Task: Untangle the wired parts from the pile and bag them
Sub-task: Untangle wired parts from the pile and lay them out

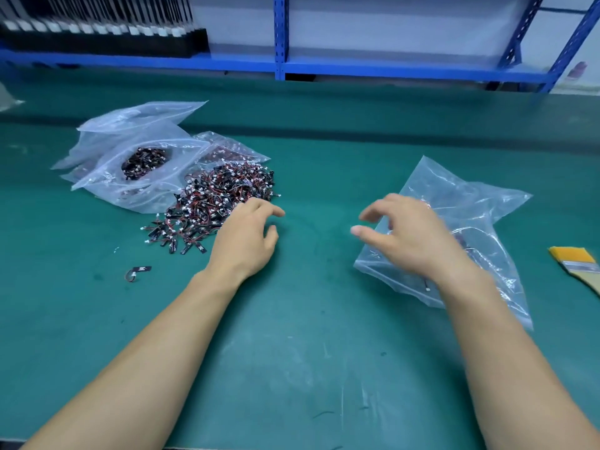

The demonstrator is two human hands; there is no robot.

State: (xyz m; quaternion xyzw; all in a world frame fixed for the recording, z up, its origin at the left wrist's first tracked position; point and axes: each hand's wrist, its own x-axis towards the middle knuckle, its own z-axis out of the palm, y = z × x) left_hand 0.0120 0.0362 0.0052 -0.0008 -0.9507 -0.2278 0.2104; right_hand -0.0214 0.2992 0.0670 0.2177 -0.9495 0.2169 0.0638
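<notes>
Green desk (308, 368) carries a pile of wired parts (214, 206) beside the left hand (246, 241) and a clear bag (470, 222) under the right hand (412, 238), both hands' fingers loosely apart, holding nothing.

I can read no text, number or brand here. The one possible label is a small white mark on the black tab of the stray wired part (142, 269), at nine o'clock from my left hand (246, 238). It is too blurred to make out.
</notes>
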